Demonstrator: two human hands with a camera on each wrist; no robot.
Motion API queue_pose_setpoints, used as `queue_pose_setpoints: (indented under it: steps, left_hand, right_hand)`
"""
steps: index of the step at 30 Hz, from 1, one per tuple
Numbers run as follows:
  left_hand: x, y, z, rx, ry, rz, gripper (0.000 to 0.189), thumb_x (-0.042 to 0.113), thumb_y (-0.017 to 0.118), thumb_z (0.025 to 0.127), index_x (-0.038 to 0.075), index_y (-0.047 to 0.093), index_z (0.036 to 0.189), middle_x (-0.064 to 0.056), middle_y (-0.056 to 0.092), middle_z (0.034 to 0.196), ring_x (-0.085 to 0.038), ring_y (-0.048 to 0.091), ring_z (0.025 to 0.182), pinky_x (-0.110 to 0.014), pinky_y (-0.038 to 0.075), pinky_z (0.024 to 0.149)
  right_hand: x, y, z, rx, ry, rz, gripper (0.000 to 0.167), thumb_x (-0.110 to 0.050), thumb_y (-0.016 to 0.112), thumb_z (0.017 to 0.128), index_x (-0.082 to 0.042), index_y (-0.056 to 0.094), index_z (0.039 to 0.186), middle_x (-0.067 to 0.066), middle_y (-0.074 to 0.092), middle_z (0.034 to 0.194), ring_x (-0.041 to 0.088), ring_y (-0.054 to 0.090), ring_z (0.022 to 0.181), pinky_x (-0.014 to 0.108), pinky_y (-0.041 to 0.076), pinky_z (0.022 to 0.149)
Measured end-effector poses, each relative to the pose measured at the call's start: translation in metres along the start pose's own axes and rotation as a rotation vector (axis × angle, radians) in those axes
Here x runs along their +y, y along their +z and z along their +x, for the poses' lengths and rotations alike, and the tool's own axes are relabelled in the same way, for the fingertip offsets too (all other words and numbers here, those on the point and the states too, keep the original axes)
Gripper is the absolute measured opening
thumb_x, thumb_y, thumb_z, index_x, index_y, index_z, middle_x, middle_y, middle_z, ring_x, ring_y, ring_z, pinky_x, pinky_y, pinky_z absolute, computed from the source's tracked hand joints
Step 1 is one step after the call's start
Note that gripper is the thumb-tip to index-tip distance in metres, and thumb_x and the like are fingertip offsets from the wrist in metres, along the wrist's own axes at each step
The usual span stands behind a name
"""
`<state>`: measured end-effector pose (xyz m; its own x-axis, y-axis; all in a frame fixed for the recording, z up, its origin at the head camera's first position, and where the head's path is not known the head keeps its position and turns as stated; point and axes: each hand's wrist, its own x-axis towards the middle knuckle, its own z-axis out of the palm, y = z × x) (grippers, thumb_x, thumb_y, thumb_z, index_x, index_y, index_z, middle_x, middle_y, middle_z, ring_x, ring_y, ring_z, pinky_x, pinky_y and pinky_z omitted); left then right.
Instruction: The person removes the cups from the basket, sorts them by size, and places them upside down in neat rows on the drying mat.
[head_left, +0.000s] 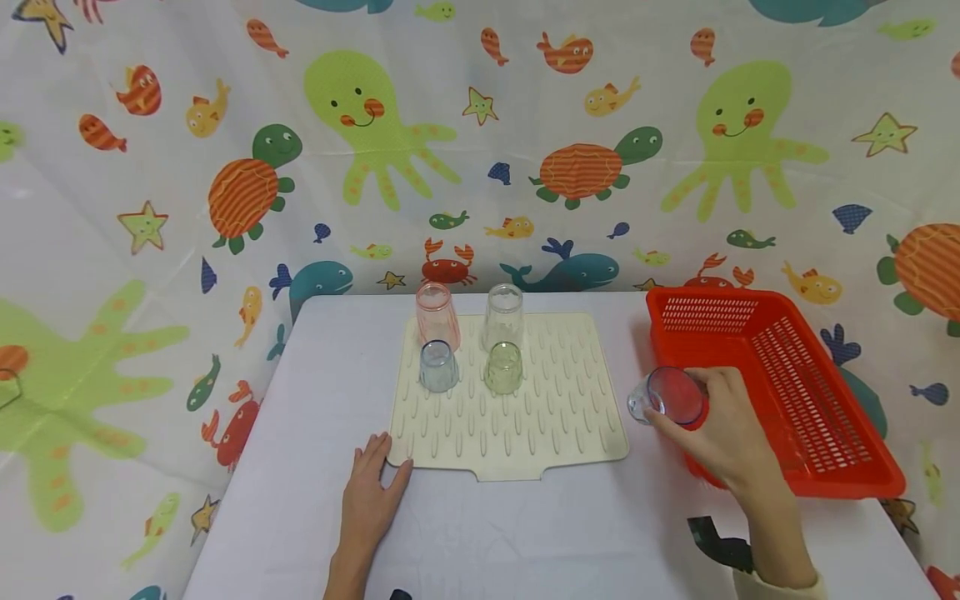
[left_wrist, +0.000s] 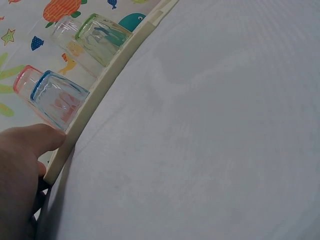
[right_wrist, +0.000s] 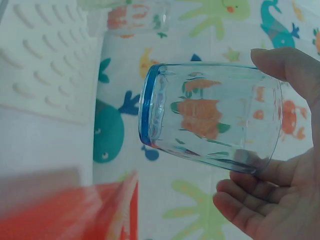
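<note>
My right hand [head_left: 723, 425] grips a clear blue-tinted glass tumbler [right_wrist: 215, 115] near one end, thumb on one side and fingers on the other. The tumbler is tilted on its side, over the near left rim of the red basket. My left hand [head_left: 367, 492] rests at the near left corner of the cream drainer tray [head_left: 555, 433], its thumb along the front edge and its fingers at the left edge. On the tray's left half stand a pink glass [head_left: 437, 312], a clear glass [head_left: 505, 310], a small blue glass [head_left: 438, 371] and a small green glass [head_left: 504, 371].
A red plastic basket [head_left: 840, 483] with slotted walls stands on the right of the table. White cloth [head_left: 525, 542] covers the table. Behind it hangs a curtain [head_left: 480, 167] printed with sea animals.
</note>
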<state>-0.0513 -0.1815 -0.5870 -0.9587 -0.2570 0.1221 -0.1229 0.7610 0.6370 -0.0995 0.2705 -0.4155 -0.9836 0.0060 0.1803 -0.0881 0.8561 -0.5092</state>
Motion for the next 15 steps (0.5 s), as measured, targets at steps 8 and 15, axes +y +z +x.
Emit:
queue_pose_setpoints:
  steps: [8, 15]
  left_hand:
    - [0.001, 0.001, -0.001, -0.002, -0.005, -0.003, 0.063, 0.031, 0.075, 0.09, 0.0, 0.055, 0.141, -0.016, 0.053, 0.149, -0.034, 0.04, 0.147, -0.049, 0.024, 0.128]
    - [0.0, 0.001, 0.0, -0.009, -0.011, 0.004, 0.063, 0.033, 0.074, 0.091, 0.0, 0.054, 0.142, -0.016, 0.052, 0.15, -0.034, 0.039, 0.147, -0.05, 0.023, 0.128]
  right_hand:
    - [-0.019, 0.023, 0.004, -0.045, -0.066, 0.059, 0.084, -0.038, 0.09, 0.069, 0.001, 0.049, 0.132, 0.019, 0.047, 0.127, 0.033, 0.05, 0.112, 0.059, 0.062, 0.083]
    - [-0.028, 0.036, 0.007, -0.08, -0.098, 0.086, 0.083, -0.037, 0.088, 0.071, 0.001, 0.048, 0.133, 0.017, 0.048, 0.129, 0.032, 0.052, 0.113, 0.055, 0.063, 0.085]
